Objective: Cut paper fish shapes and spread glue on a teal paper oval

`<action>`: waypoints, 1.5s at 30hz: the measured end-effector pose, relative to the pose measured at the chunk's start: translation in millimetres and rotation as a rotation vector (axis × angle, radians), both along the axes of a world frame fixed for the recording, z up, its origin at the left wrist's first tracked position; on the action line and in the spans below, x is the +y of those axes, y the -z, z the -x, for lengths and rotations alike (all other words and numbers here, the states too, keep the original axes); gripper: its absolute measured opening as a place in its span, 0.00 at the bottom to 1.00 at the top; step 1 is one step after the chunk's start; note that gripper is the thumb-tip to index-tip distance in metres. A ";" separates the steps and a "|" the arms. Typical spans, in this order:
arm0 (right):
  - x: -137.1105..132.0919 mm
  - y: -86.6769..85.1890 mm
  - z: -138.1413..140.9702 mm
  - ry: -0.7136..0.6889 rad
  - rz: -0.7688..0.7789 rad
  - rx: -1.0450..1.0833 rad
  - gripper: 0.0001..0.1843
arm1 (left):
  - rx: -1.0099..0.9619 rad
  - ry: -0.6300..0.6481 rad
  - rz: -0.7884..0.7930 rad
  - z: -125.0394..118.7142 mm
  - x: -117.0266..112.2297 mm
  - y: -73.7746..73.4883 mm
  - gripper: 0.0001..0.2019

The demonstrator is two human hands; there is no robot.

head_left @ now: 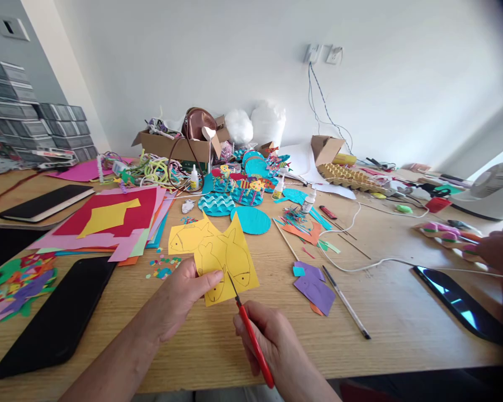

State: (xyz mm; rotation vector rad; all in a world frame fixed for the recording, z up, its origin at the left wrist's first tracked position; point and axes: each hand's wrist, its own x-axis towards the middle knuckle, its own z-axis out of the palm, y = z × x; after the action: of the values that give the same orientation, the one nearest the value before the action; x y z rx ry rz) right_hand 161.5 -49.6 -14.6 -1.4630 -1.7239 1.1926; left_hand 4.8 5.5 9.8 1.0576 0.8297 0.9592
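Yellow paper (237, 251) with drawn fish is held over the bench (193, 363); the left hand (182, 296) pinches it, thumb on top and fingers beneath, seemingly to steady it against the blades; the right hand (270, 329) curls closed around red-handled scissors (254, 341), tips at the sheet; purple scraps (316, 296) and a pen (347, 303) lie rightward, apparently leaving working room.

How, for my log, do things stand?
Left hand gripping yellow paper with drawn fish. Right hand on red-handled scissors, blades at paper. Left thumb near blades.
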 end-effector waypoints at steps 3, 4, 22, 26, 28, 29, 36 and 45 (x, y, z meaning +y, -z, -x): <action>0.3 -1.4 0.5 0.000 0.005 0.010 0.22 | -0.016 0.024 0.021 -1.1 -1.1 -1.2 0.15; 0.3 -1.4 0.4 0.000 0.004 0.012 0.22 | -0.023 0.030 0.025 -1.7 -1.5 -1.4 0.15; -2.9 3.3 2.5 0.016 0.131 0.107 0.27 | -0.014 0.048 0.031 -4.0 -4.8 3.3 0.17; -3.0 5.5 1.4 0.008 0.085 0.099 0.27 | -0.021 0.057 0.026 -4.1 -5.3 4.9 0.16; -2.9 7.3 0.1 0.003 0.049 0.091 0.28 | -0.031 0.057 0.029 -4.4 -5.7 4.7 0.16; -2.9 8.1 -0.6 -0.001 0.032 0.087 0.28 | -0.034 0.057 0.035 -4.6 -5.9 4.4 0.16; -4.1 7.8 -0.6 -0.014 0.042 0.115 0.27 | -0.038 0.060 0.045 -6.8 -6.1 3.0 0.15; -5.6 12.3 -2.7 0.003 0.058 0.143 0.24 | -0.073 0.091 0.050 -8.0 -8.1 6.2 0.15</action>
State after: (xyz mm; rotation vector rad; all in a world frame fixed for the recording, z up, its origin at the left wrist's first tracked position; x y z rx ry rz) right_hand 164.3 -55.2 -26.8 -1.3776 -1.6025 1.3220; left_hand 12.8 -2.6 3.6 1.0030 0.7356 0.8907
